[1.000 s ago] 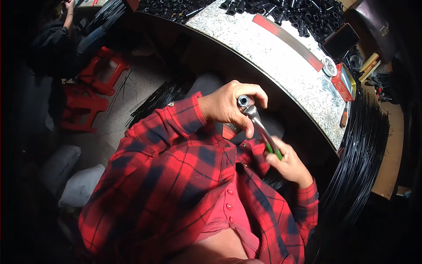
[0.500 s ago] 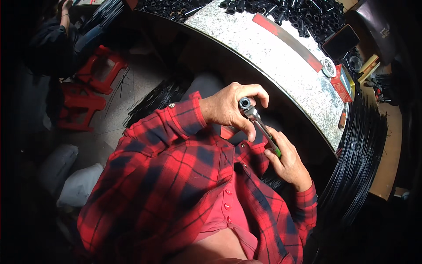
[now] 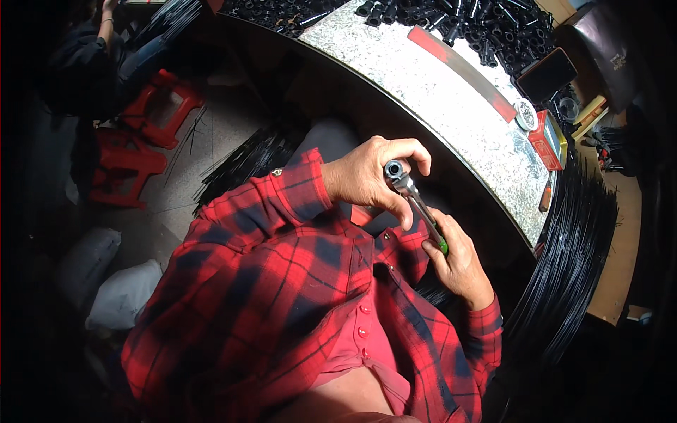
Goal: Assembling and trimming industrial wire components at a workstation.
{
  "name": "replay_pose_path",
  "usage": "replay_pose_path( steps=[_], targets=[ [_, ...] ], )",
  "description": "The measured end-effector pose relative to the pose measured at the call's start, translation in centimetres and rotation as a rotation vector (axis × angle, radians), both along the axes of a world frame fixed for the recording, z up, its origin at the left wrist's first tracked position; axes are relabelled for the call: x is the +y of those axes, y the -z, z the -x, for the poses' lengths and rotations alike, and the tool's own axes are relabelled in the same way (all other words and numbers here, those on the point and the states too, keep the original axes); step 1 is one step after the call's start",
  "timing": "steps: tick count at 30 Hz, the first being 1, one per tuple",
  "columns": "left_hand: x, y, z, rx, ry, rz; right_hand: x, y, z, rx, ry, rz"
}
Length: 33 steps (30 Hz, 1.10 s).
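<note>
A metal ratchet wrench (image 3: 417,202) with a round socket on its head and a green handle end slants across the space before my chest. My right hand (image 3: 458,261) is closed around the green handle. My left hand (image 3: 367,173) curves in a C about the wrench head, thumb and forefinger spread apart; its other fingers are mostly hidden. No firm grip by the left hand shows.
A pale speckled table (image 3: 451,120) curves ahead, with a heap of black tubular parts (image 3: 486,25), a red-ended flat strip (image 3: 462,74), a phone (image 3: 546,75) and a red box (image 3: 546,141). Black rods (image 3: 571,247) stand at right; red stools (image 3: 159,106) and a co-worker (image 3: 84,77) are left.
The view has shifted slightly. Both hands and the ratchet wrench keep nearly the same pose; the hold has not visibly changed.
</note>
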<state>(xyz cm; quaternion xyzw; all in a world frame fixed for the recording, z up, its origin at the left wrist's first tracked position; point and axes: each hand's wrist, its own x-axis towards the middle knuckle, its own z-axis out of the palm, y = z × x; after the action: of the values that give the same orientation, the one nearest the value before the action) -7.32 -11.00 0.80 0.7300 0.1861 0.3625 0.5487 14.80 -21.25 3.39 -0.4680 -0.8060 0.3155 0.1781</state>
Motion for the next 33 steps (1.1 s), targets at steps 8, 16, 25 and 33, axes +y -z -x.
replay_pose_path(
  steps=[8,16,25,33],
  targets=[
    [-0.4,-0.3,-0.2,-0.062,-0.032,0.045,0.2,1.5,0.4,0.08,0.002,-0.058],
    [-0.7,-0.4,-0.5,-0.046,-0.078,0.018,0.1,0.7,0.1,0.009,0.025,-0.066],
    [-0.9,-0.6,-0.6,-0.023,-0.066,0.019,0.0,0.4,0.0,0.043,0.065,0.017],
    [-1.0,-0.7,-0.8,-0.063,-0.079,0.058,0.2,1.9,0.1,0.106,0.118,-0.038]
  ],
)
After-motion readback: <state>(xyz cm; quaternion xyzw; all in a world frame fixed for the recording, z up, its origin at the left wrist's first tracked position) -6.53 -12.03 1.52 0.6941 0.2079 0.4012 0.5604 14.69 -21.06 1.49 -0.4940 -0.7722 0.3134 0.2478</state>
